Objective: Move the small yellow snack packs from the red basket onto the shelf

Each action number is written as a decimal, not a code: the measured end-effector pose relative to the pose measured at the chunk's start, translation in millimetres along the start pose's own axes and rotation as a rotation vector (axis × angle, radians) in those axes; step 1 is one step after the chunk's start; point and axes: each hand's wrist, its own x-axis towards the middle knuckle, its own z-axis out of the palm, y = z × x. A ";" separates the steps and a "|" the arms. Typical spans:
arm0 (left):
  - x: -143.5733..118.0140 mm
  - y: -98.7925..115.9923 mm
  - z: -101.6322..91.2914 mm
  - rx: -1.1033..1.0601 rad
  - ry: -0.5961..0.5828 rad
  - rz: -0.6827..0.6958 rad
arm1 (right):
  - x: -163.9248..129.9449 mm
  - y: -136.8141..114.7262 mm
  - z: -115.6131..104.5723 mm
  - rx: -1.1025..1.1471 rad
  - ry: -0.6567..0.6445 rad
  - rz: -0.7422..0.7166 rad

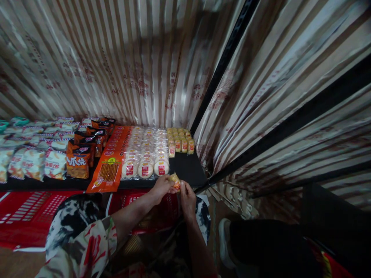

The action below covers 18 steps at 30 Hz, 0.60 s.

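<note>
A small yellow wrapped snack (175, 180) with a red label is held up just in front of the black shelf (189, 170). My left hand (162, 189) pinches it from the left. On its right side, the fingers of my right hand (188, 200) are closed on the wrapper too. Behind them on the shelf, similar yellow wrapped snacks (184, 146) stand in rows at the right end. To their left lie rows of round pale cakes (145, 169) in clear wrappers with red labels.
A long orange packet (108, 166) lies left of the cakes. Beyond it stand orange-and-black snack bags (77, 161) and white snack bags (55, 164). Red baskets (37, 208) sit below the shelf edge. Black metal posts (220, 69) and striped curtains (153, 69) close in behind and right.
</note>
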 end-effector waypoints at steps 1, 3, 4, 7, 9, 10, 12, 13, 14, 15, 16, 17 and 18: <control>2.4 0.2 1.9 0.020 0.005 0.013 | 2.4 2.8 -1.0 -0.044 0.014 -0.038; 6.4 1.8 5.5 0.059 0.019 0.031 | 7.4 7.3 -2.5 -0.141 0.057 -0.129; 8.1 3.1 7.4 0.076 0.026 0.038 | 9.7 8.6 -2.9 -0.186 0.086 -0.173; 12.3 8.6 12.9 0.115 0.039 0.059 | 15.3 9.3 -4.0 -0.277 0.150 -0.268; 14.9 12.5 16.4 0.151 0.041 0.066 | 18.1 8.2 -4.8 -0.311 0.170 -0.318; 16.4 14.3 18.1 0.173 0.039 0.072 | 19.2 7.7 -5.2 -0.322 0.176 -0.342; 20.0 17.0 20.9 0.219 0.035 0.088 | 21.5 6.8 -5.8 -0.338 0.194 -0.376; 22.2 18.0 22.1 0.246 0.036 0.100 | 22.6 6.4 -5.9 -0.343 0.199 -0.385; 24.7 18.6 23.2 0.276 0.039 0.115 | 23.7 5.9 -5.9 -0.350 0.198 -0.391; 27.4 19.2 24.0 0.310 0.046 0.132 | 24.9 5.3 -5.7 -0.362 0.197 -0.396; 30.3 19.6 24.6 0.355 0.054 0.150 | 26.1 4.6 -5.5 -0.384 0.197 -0.402; 33.3 20.2 25.1 0.411 0.064 0.171 | 27.3 3.7 -5.2 -0.413 0.198 -0.413; 36.2 21.1 25.3 0.475 0.074 0.196 | 28.7 2.7 -4.9 -0.447 0.202 -0.430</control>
